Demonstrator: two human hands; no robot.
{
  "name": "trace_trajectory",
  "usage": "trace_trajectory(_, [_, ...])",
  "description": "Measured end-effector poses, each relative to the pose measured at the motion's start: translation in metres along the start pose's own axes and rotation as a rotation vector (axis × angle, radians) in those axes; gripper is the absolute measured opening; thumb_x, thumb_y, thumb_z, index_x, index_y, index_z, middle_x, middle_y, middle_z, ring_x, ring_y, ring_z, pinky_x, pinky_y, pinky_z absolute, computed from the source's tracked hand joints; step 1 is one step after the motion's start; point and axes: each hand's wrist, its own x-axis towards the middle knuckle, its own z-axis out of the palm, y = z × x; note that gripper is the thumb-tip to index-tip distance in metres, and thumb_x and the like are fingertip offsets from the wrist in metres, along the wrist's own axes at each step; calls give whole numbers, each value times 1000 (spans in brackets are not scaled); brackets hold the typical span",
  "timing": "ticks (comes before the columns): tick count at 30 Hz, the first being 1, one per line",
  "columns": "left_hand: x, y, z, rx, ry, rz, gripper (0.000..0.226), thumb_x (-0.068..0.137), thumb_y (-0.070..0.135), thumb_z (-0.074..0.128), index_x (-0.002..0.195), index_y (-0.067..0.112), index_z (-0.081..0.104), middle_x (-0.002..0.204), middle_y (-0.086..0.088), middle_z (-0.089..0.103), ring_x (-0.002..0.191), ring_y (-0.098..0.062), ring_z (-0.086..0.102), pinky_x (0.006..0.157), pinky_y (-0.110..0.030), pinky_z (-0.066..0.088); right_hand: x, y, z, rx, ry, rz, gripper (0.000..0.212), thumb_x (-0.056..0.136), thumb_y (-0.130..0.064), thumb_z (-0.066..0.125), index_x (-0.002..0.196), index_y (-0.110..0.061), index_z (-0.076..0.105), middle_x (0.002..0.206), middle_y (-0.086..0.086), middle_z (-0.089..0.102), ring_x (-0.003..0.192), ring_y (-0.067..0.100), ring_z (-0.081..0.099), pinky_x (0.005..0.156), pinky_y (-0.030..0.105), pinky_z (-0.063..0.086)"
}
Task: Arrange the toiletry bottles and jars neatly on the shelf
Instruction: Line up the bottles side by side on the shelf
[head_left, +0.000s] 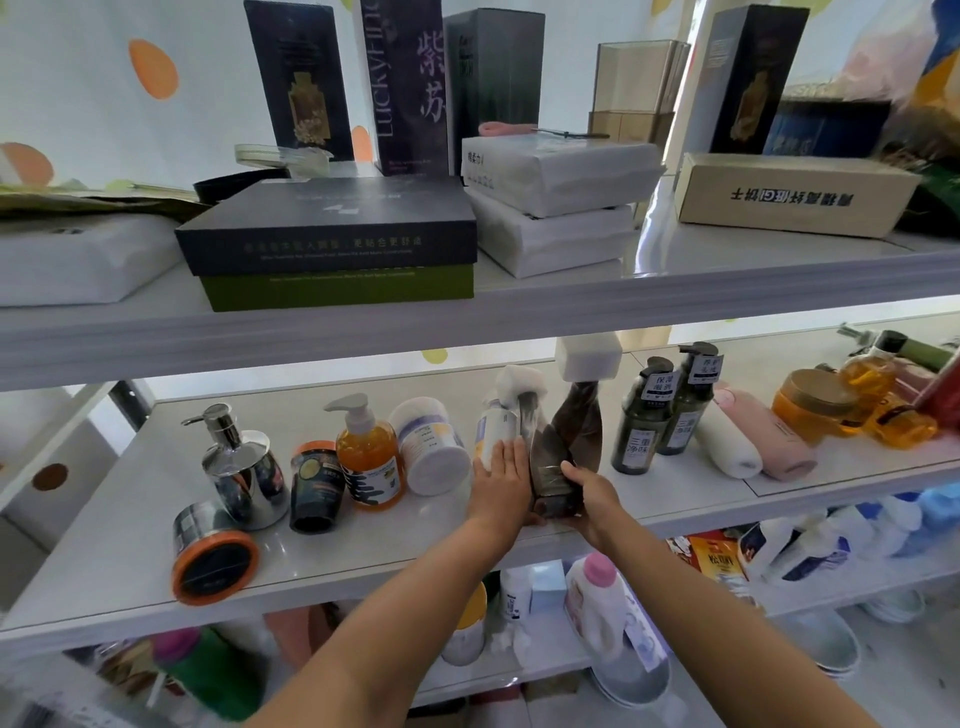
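Observation:
On the middle shelf (363, 551) stand two tall brown bottles with white caps: the left one (540, 447) and the right one (582, 421). My left hand (501, 480) presses flat against the left side of the left brown bottle, next to a small white bottle (493, 428). My right hand (592, 493) grips the base of the pair from the right. Left of them stand a white jar (434, 447), an orange pump bottle (369, 452), a dark jar (314, 486), a chrome pump dispenser (244, 467) and an orange-lidded jar on its side (213, 556).
Two dark green bottles (660, 415) stand to the right, then lying white (724, 441) and pink (763, 431) bottles and amber jars (815, 405). The upper shelf (675, 291) holds boxes and tissue packs close overhead. More bottles fill the lower shelf (587, 613).

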Motion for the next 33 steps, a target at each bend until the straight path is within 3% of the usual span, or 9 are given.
trace_trajectory(2, [2,1,1,7,34,-17,89,93,38,51,147,-1,-8,155,-22,18,145,-33,17,110,-56,24,1,-2,1,-4,1,4,13,96,-16,48,96,-8,59,87,11,63,77,24,60,63,36,50])
trace_trajectory(5, [3,2,1,-23,120,5,103,78,53,65,151,8,8,147,-18,37,136,-31,37,108,-58,27,1,-2,4,-62,32,-5,12,96,-16,48,94,-10,58,85,10,62,73,22,58,60,33,47])
trace_trajectory(9, [5,2,6,31,122,100,90,89,38,58,150,7,-1,155,-17,22,144,-30,21,116,-53,7,3,2,7,-136,90,-32,16,96,-14,48,103,-4,58,91,13,62,78,26,59,63,33,49])
trace_trajectory(12, [2,1,5,51,137,97,81,94,26,52,150,7,-3,155,-18,22,144,-29,20,116,-54,5,9,5,10,-219,135,-26,26,95,-15,49,112,1,59,109,20,64,96,33,60,71,36,51])
trace_trajectory(14, [0,1,4,59,130,84,79,94,22,51,150,9,-4,154,-18,22,144,-29,20,115,-57,7,13,6,13,-252,151,-15,27,95,-16,49,114,1,59,112,22,63,97,32,59,71,35,50])
trace_trajectory(21, [3,-1,7,35,97,1,76,95,38,48,151,12,4,155,-15,21,145,-28,18,112,-61,8,26,2,25,-351,197,71,38,94,-26,52,119,2,55,117,23,60,107,38,58,91,47,51])
trace_trajectory(24, [2,-1,7,44,101,-23,73,96,37,46,150,9,6,157,-15,18,146,-30,14,113,-59,3,28,2,29,-390,211,60,42,94,-29,53,122,1,55,120,20,59,109,36,56,92,41,50])
trace_trajectory(29, [0,12,4,103,116,14,65,99,19,37,149,1,-1,158,-18,3,147,-31,-1,115,-50,-8,22,2,20,-781,261,-26,48,98,-40,36,124,-5,57,125,19,59,114,35,53,101,38,42])
trace_trajectory(33, [0,19,-1,108,81,-6,64,100,18,35,148,-1,-3,158,-18,0,147,-31,-5,116,-48,-9,15,7,10,-914,162,-153,49,100,-37,33,133,-4,45,135,19,51,121,34,50,100,35,39])
